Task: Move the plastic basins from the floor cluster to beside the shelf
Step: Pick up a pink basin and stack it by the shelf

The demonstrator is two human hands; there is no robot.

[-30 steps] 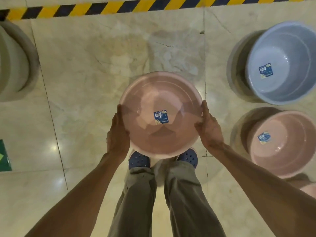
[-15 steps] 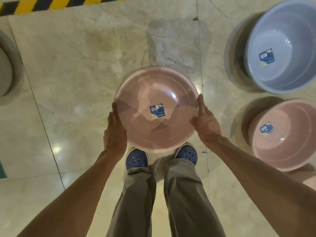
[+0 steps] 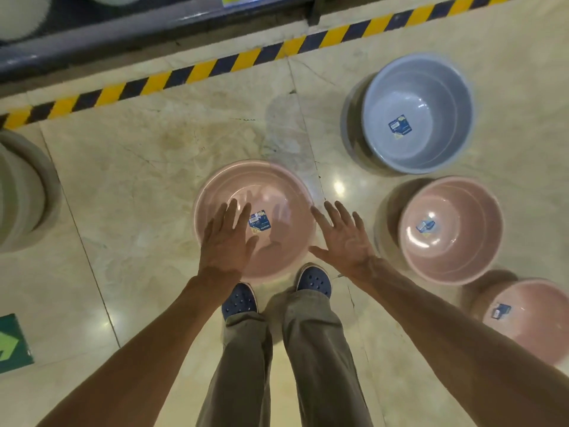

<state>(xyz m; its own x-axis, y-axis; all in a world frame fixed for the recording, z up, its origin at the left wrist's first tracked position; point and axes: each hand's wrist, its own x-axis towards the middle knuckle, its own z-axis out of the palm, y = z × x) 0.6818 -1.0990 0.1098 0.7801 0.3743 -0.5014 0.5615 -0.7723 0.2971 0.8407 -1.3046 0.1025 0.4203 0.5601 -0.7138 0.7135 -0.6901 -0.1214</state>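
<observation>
A pink plastic basin (image 3: 271, 186) with a blue label inside rests on the marble floor just ahead of my feet. My left hand (image 3: 226, 238) hovers over its left side with fingers spread, holding nothing. My right hand (image 3: 341, 235) is open beside its right rim, apart from it. To the right stand a grey-blue basin (image 3: 425, 143), a second pink basin (image 3: 455, 241) and a third pink basin (image 3: 535, 322) at the frame edge.
A yellow-and-black striped line (image 3: 215, 64) runs across the floor in front of a dark shelf base (image 3: 123, 29). A pale stack of basins (image 3: 21, 192) stands at the left. A green floor sticker (image 3: 12, 343) lies at lower left.
Both hands gripped the pink basin's rim in the earlier frames; now they have let go and spread open, and the basin sits on the floor. The view has tilted up, showing the shelf base.
</observation>
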